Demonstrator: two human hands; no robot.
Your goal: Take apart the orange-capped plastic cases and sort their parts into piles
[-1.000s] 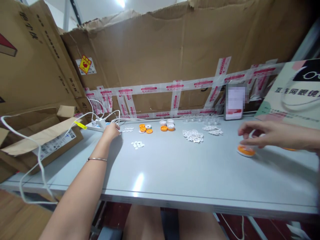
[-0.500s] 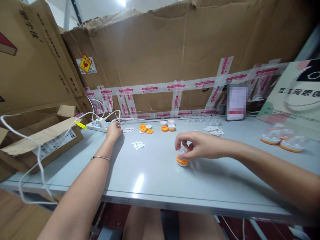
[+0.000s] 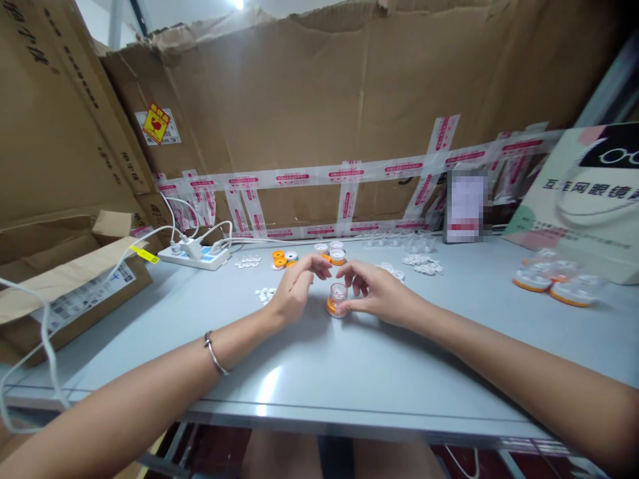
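My right hand (image 3: 375, 295) is closed on a small clear pot with an orange base (image 3: 337, 300), which stands on the grey table (image 3: 349, 372). Just left of the pot, my left hand (image 3: 295, 290) has its thumb and fingers pinched together over the pot's top. What the pinch holds is too small to see. A thin bracelet (image 3: 213, 352) is on my left wrist.
Behind the hands lie small white discs (image 3: 264, 293), orange caps (image 3: 279, 259), capped pieces (image 3: 334, 252) and white plastic parts (image 3: 424, 263). A power strip (image 3: 194, 255) with cables sits back left, a cardboard box (image 3: 70, 286) left, a phone (image 3: 466, 206) and more orange-based pots (image 3: 554, 280) right.
My right hand carried the pot from the right side to the table's middle. My left hand left the power strip and came across to meet it.
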